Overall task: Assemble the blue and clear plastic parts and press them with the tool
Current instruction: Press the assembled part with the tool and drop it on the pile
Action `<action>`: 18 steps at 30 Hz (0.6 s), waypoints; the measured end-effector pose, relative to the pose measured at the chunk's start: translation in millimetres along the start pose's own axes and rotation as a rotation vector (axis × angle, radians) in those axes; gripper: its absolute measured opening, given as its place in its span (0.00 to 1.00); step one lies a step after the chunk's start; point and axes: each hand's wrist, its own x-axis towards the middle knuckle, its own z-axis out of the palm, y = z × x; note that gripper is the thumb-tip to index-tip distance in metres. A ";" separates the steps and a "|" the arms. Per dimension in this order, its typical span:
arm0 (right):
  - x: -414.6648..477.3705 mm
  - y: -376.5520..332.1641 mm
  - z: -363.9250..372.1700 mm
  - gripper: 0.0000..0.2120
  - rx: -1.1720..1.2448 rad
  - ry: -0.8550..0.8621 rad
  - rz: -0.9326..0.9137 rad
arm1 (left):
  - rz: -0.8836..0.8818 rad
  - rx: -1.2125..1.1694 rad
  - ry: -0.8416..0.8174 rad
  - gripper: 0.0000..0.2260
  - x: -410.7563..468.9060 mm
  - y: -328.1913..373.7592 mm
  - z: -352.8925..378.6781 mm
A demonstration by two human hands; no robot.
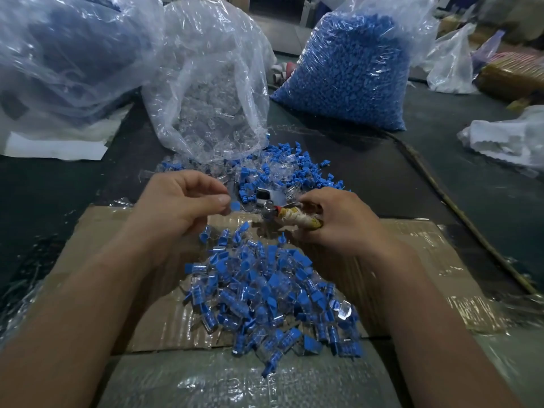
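Left hand: the left hand [182, 207] has its fingers curled and pinches a small blue part [235, 205].
Right hand: the right hand [338, 222] is wrapped round the taped tool [294, 218].
Parts: loose parts [279, 169] lie beyond the hands, and an assembled pile [270, 301] sits on the cardboard [412, 245].
Handling: the parts are probably light, stiff and slick. The blue tab looks the best place to pinch.

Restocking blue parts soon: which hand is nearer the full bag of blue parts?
Right. The right hand, gripping the tool, lies in front of the bag of blue parts; the left hand is further left, before the clear-parts bag.
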 end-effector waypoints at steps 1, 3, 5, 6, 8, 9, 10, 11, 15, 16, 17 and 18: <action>0.0 1.6 -1.0 0.23 0.002 -0.020 0.014 | -0.010 0.006 -0.061 0.04 0.1 1.3 -3.2; -0.4 4.4 -2.6 0.25 0.003 -0.056 0.037 | -0.026 0.013 -0.191 0.02 -0.1 4.2 -9.0; -0.7 6.3 -3.6 0.25 0.015 -0.076 0.047 | -0.039 0.030 -0.309 0.05 0.1 4.6 -14.9; -0.8 7.0 -4.0 0.25 0.020 -0.083 0.046 | -0.038 0.049 -0.358 0.07 0.3 4.3 -17.4; -0.6 7.8 -4.2 0.28 0.019 -0.107 0.041 | -0.027 0.094 -0.448 0.11 -0.5 3.0 -20.7; -0.5 8.2 -4.1 0.30 0.019 -0.123 0.042 | -0.020 0.122 -0.482 0.13 -1.1 3.2 -20.6; -0.7 8.8 -4.2 0.31 0.021 -0.140 0.047 | -0.009 0.147 -0.501 0.11 -1.9 3.5 -19.7; -1.1 9.5 -4.5 0.33 0.027 -0.158 0.054 | 0.002 0.165 -0.515 0.08 -2.6 4.4 -18.2; -3.9 12.9 -7.2 0.35 0.086 -0.214 0.089 | 0.026 0.226 -0.533 0.04 -4.1 5.4 -14.4; -4.5 13.1 -8.0 0.34 0.115 -0.214 0.107 | 0.034 0.228 -0.497 0.04 -4.0 5.0 -14.0; -4.8 13.0 -8.3 0.33 0.141 -0.203 0.125 | 0.039 0.213 -0.447 0.05 -4.1 5.0 -13.3; -5.0 12.5 -8.6 0.31 0.157 -0.183 0.136 | 0.043 0.194 -0.396 0.06 -3.5 4.8 -12.4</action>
